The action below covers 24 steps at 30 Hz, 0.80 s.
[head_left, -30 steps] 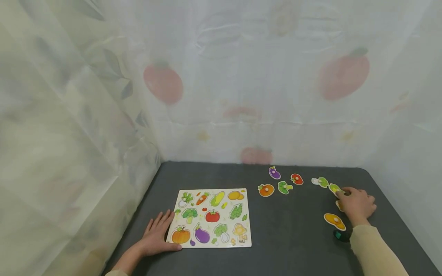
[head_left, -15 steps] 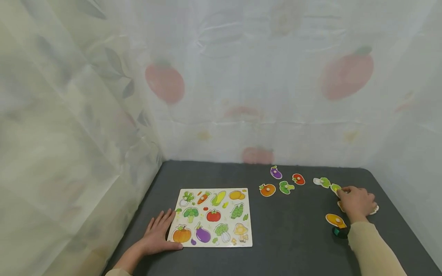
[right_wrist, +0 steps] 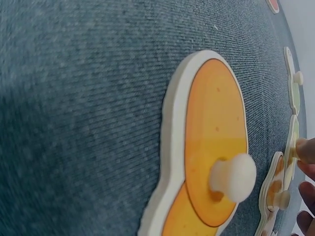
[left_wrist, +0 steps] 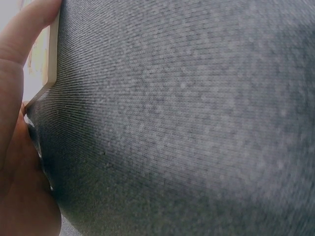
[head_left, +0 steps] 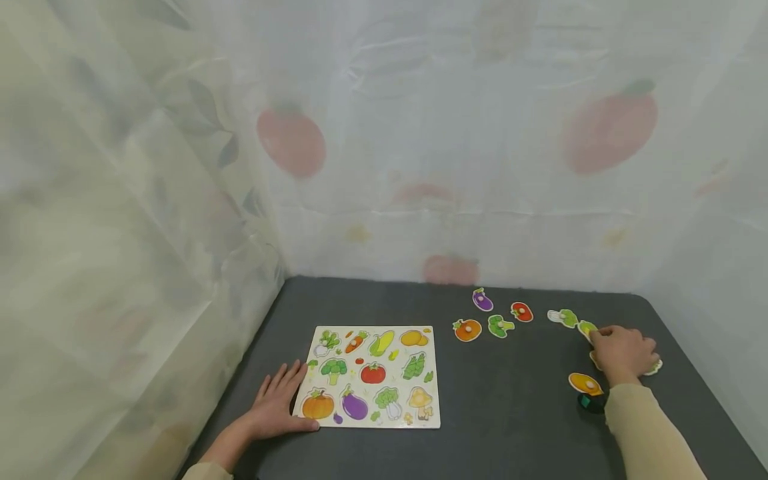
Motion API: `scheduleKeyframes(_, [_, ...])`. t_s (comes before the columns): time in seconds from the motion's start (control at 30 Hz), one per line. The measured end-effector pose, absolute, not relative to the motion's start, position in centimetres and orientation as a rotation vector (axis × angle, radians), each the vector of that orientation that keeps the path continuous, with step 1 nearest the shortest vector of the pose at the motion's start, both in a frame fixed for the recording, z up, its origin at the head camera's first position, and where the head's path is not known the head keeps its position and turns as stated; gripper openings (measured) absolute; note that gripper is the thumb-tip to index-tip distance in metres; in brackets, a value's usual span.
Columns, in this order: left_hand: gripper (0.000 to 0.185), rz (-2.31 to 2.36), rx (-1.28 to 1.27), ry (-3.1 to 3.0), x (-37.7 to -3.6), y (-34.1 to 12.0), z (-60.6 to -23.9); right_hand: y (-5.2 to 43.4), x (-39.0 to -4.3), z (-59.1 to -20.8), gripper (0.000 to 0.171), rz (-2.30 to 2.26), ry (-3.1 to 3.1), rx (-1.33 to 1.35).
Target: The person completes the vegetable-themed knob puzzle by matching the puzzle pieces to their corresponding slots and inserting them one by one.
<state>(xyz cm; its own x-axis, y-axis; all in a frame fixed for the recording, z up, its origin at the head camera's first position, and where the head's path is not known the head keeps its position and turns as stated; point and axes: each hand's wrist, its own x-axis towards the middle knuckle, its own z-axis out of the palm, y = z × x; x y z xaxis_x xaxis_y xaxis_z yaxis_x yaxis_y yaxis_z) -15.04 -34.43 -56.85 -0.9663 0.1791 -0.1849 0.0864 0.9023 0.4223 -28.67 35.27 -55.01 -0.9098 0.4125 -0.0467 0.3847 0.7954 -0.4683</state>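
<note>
A vegetable puzzle board lies on the dark grey table. My left hand rests flat beside it, fingers straight, touching the board's left edge. At the right, my right hand curls over loose pieces. Its fingertips pinch the knob of a yellow-green piece. A pale piece pokes out from under that hand. An orange knobbed piece lies just in front of the right wrist.
Loose pieces lie in a row behind the board's right side: eggplant, tomato, pumpkin, broccoli, a white and green piece. Sheer printed curtains close off the back and both sides.
The right hand has shifted slightly right, and a pale piece now shows at its right side. The left hand and the board have stayed put.
</note>
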Motion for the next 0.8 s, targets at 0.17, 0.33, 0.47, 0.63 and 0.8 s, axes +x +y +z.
scheduleKeyframes(0.17, [0.129, 0.601, 0.2, 2.85, -15.07, -34.4, -56.81, 35.28, -28.72, -55.18, 0.051, 0.723, -2.942, -0.658])
scheduleKeyframes(0.33, [0.129, 0.603, 0.199, 2.853, -15.05, -34.36, -56.75, 35.26, -28.82, -55.23, 0.049, 0.708, -2.929, -0.661])
scheduleKeyframes(0.47, [0.129, 0.604, 0.198, 2.852, -15.08, -34.34, -56.77, 35.17, -28.87, -55.24, 0.047, 0.706, -2.913, -0.666])
scheduleKeyframes(0.63, [0.13, 0.608, 0.199, 2.848, -15.12, -34.34, -56.84, 35.07, -28.79, -55.21, 0.047, 0.727, -2.904, -0.684])
scheduleKeyframes(0.8, [0.13, 0.613, 0.196, 2.846, -15.1, -34.38, -56.82, 34.78, -28.81, -55.03, 0.048, 0.78, -2.846, -0.679])
